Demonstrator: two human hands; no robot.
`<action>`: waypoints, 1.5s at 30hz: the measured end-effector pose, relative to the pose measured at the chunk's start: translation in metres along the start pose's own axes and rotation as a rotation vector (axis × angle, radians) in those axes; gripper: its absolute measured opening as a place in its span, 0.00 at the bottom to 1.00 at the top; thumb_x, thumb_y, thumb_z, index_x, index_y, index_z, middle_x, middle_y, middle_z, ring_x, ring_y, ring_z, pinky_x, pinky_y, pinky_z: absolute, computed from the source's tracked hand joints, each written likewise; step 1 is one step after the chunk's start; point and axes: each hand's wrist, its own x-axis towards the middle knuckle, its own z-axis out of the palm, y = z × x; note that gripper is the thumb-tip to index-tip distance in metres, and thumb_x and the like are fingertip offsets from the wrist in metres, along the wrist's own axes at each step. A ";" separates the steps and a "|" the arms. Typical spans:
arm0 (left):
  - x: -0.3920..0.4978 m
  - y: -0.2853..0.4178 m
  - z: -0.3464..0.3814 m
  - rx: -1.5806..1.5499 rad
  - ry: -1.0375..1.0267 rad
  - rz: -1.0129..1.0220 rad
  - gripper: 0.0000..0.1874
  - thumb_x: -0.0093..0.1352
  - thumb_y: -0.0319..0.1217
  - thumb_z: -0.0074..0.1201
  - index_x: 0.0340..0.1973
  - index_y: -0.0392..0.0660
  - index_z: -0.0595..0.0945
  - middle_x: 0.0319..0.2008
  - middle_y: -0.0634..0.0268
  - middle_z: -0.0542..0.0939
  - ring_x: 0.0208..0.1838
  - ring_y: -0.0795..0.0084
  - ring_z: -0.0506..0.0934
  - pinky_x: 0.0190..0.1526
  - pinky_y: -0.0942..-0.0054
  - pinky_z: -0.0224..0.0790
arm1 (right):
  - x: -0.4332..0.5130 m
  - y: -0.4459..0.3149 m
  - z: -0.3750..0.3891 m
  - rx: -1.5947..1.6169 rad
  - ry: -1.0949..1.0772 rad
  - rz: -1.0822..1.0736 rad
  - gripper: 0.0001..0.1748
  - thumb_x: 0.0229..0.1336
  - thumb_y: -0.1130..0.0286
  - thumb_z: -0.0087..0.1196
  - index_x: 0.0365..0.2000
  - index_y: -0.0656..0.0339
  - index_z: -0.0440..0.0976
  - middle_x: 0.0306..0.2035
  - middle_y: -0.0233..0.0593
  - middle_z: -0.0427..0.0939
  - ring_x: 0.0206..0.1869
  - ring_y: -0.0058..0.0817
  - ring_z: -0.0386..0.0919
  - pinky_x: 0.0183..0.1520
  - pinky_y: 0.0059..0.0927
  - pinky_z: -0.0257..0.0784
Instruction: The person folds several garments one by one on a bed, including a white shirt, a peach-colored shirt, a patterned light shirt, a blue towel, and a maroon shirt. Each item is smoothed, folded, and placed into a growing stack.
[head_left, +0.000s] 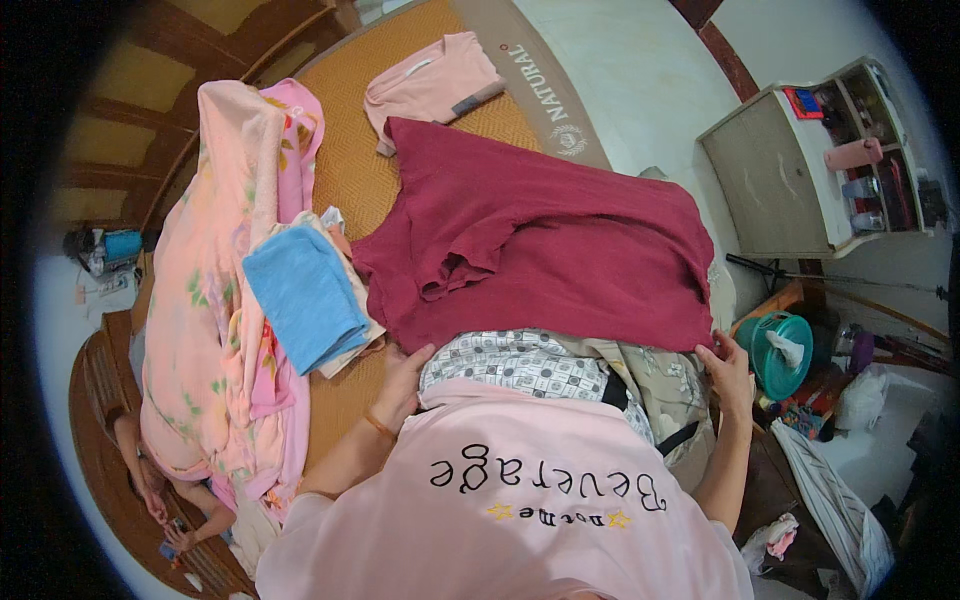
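Observation:
A maroon short-sleeved top lies spread sideways in front of me, its hem end to the right and one sleeve folded over its middle. My left hand pinches the near edge close to the shoulder end. At the near hem corner, my right hand grips the cloth between thumb and fingers. Patterned grey-and-white fabric shows between the top and my body. Left of the top, a folded blue cloth rests on other folded pieces. Beyond it lies a folded pink garment.
A woven mat covers the bed. A heaped floral blanket runs along the left side. Another person's hands hold something at lower left. A cabinet and a green lidded bucket stand on the right.

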 end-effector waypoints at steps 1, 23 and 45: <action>-0.001 0.001 -0.001 -0.043 0.033 -0.059 0.25 0.64 0.19 0.55 0.55 0.40 0.66 0.54 0.55 0.73 0.50 0.60 0.77 0.52 0.61 0.73 | 0.000 -0.003 -0.001 0.091 -0.016 0.084 0.22 0.53 0.67 0.64 0.44 0.72 0.74 0.33 0.33 0.78 0.32 0.19 0.73 0.34 0.22 0.67; 0.032 0.094 0.040 -0.004 0.020 0.524 0.19 0.75 0.34 0.41 0.58 0.38 0.69 0.55 0.59 0.74 0.57 0.65 0.72 0.60 0.64 0.62 | 0.046 -0.010 0.019 0.899 0.105 -0.166 0.18 0.68 0.62 0.45 0.55 0.58 0.66 0.50 0.33 0.75 0.51 0.26 0.73 0.54 0.31 0.67; 0.024 0.092 0.030 0.054 -0.293 0.270 0.30 0.64 0.23 0.56 0.61 0.38 0.65 0.59 0.58 0.72 0.61 0.63 0.71 0.63 0.62 0.62 | 0.028 -0.031 0.013 0.755 -0.128 -0.305 0.22 0.58 0.75 0.54 0.53 0.67 0.68 0.52 0.41 0.75 0.53 0.30 0.74 0.58 0.33 0.67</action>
